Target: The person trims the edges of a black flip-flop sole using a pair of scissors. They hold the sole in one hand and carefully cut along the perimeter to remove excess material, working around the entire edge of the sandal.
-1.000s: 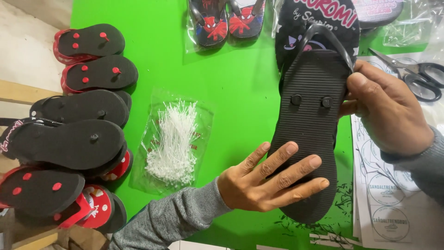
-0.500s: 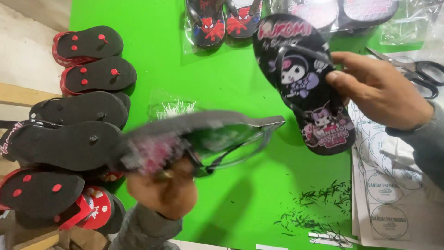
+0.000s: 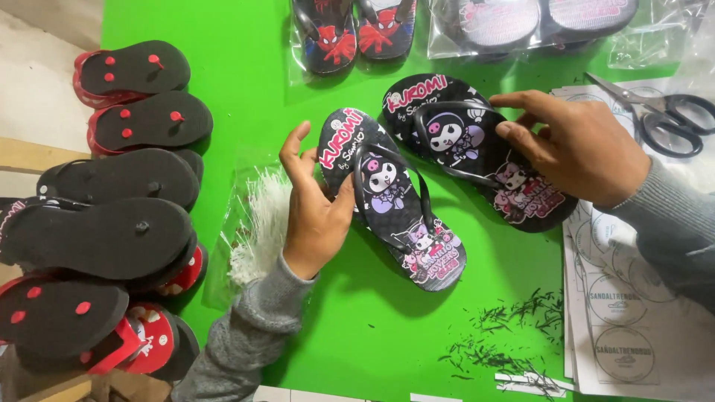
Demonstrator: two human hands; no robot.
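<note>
From the head camera we look down on a green tabletop point(image 3: 223, 45). Near its middle lie two black flip-flops with cartoon prints, straps up, side by side and angled the same way, so they read as a matched pair.

Our left hand point(image 3: 316, 212) rests its open palm against the outer edge of the left flip-flop point(image 3: 391, 197). The thumb touches the rim near the toe and the fingers are spread, not closed round anything. It looks like a steadying or nudging contact that holds the shoe in line with its partner.

Our right hand point(image 3: 577, 149) lies over the right flip-flop point(image 3: 477, 149), fingers bent down onto the strap and the sole's far edge. It presses on the shoe more than it clamps; we cannot tell whether a fingertip is hooked under the strap.

Just behind our left hand sits a clear bag of white plastic ties point(image 3: 257, 219), close enough to reach. Along the tabletop's left edge is a stack of black and red flip-flops point(image 3: 119, 216), mostly soles up. At the far edge lie bagged pairs point(image 3: 354, 30). By the right edge, scissors point(image 3: 663, 115) rest on printed label sheets point(image 3: 633, 327), and dark trimmings point(image 3: 506, 335) are scattered near the front edge.
</note>
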